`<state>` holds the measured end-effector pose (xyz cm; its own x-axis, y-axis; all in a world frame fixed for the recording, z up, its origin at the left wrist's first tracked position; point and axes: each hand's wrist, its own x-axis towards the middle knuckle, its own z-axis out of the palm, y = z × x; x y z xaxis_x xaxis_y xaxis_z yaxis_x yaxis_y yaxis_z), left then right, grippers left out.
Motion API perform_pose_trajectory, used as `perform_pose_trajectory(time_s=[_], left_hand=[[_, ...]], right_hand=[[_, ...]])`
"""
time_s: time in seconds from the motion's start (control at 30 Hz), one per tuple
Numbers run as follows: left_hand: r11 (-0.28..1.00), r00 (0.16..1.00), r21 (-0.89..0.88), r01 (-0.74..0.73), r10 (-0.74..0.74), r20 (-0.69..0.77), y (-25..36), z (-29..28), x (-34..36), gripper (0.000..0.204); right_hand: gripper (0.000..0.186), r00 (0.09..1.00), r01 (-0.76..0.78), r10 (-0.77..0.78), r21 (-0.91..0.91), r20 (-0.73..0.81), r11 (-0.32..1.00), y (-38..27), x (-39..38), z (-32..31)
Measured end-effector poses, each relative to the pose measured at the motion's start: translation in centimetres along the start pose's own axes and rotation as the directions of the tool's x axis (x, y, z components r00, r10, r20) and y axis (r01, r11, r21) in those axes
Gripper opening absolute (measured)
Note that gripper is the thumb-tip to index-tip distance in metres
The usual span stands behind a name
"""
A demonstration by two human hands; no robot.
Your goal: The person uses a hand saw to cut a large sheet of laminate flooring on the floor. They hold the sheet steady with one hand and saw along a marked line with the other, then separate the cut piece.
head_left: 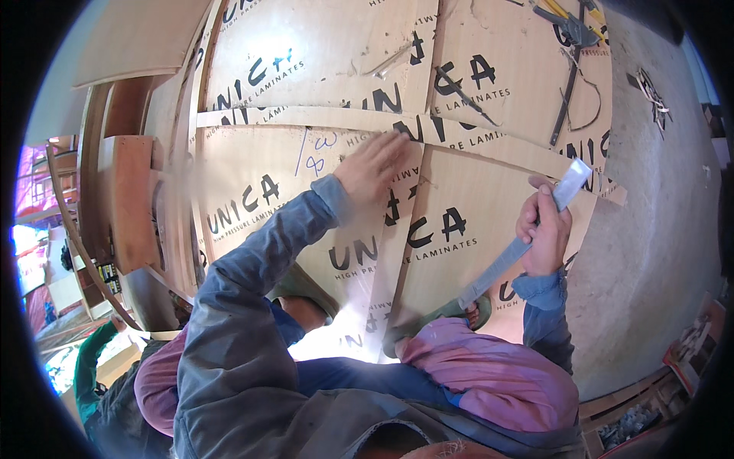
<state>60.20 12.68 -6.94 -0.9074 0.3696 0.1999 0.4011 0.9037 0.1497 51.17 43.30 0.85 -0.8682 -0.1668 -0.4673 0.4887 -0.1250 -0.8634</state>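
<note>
My left hand (375, 172) lies with its fingers stretched out on the pale laminate-faced sheets (306, 222), where two narrow strips meet. Its fingers are slightly blurred by motion, and nothing shows in them. A long cross strip (306, 118) of the same laminate runs past its fingertips. On the right, my right hand (549, 233) is closed round a long, flat, grey metal-looking strip (493, 274). That piece slants from a bright upper end down toward my foot; its exact kind cannot be made out.
My feet in green slippers (436, 314) stand on the sheets. A yellow-handled tool (573, 27) and a thin dark bar (564, 99) lie at the far right, with scraps (652, 99) on the concrete floor beyond. Wooden panels (131, 203) stand at the left.
</note>
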Motion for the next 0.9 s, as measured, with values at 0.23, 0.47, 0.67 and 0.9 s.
perform_pose_trajectory(time_s=[0.23, 0.47, 0.67, 0.9], left_hand=[[0.939, 0.945, -0.170, 0.300, -0.317, -0.083, -3.7, 0.1, 2.9, 0.039], [0.854, 0.901, -0.293, 0.431, -0.426, 0.081, -6.2, 1.2, 3.5, 0.040], [0.607, 0.747, -0.457, 0.650, -0.623, 0.233, -6.6, 2.8, 6.6, 0.020], [0.789, 0.838, -0.395, 0.471, -0.540, -0.078, -5.4, 2.6, 5.5, 0.018]], right_hand=[[0.022, 0.944, -0.270, 0.324, -0.422, 0.060, 0.865, 2.7, 1.3, -2.0], [0.020, 0.837, 0.547, -0.215, -0.755, 0.503, 0.362, 8.9, 1.5, -2.9], [0.024, 0.887, 0.452, -0.130, -0.774, 0.443, 0.443, 7.8, 0.9, -3.2], [0.032, 0.918, 0.388, -0.110, -0.808, 0.381, 0.443, 7.1, 1.4, -3.2]])
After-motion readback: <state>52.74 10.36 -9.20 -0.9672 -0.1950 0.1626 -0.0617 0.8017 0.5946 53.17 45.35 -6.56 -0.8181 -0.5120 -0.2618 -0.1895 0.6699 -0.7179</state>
